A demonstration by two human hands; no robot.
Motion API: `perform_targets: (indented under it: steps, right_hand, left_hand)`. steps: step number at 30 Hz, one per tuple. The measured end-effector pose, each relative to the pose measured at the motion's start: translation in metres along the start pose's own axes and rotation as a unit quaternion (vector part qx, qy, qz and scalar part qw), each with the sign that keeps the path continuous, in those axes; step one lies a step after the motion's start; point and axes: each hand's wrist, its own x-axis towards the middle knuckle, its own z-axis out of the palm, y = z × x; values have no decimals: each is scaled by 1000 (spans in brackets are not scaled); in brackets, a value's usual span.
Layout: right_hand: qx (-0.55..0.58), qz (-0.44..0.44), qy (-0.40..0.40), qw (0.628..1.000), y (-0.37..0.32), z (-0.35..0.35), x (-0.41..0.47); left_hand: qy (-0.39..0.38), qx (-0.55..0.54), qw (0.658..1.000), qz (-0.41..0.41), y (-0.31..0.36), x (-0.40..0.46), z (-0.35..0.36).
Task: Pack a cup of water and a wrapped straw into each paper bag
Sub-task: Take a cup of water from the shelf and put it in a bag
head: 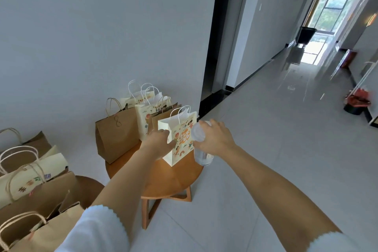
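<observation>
One cup [199,143] is held in the right hand [216,139], grip curled round it, just beside the printed bag [180,141] on the tabletop [163,180]. The bag's rim is pinched by the left hand [158,139] (mouth held open, apparently). Next: cup to be lowered in upright; straw not seen.

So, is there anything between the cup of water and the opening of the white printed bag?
Only the bag's white handles stand above the opening; the right hand holds the cup beside the bag.
</observation>
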Motion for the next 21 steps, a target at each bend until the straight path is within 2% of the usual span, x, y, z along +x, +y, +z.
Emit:
perform_targets:
  steps: [4, 13, 21]
  right_hand:
    - [10, -42, -1, 999, 33, 10, 59]
    - [4, -156, -23, 987, 109, 33, 180]
    - [-15, -220, -30, 975, 131, 40, 249]
  left_hand:
    - [2, 6, 1000, -30, 12, 48, 10]
    - [-12, -15, 988, -152, 44, 142, 41]
    - [-30, -3, 973, -231, 30, 177, 66]
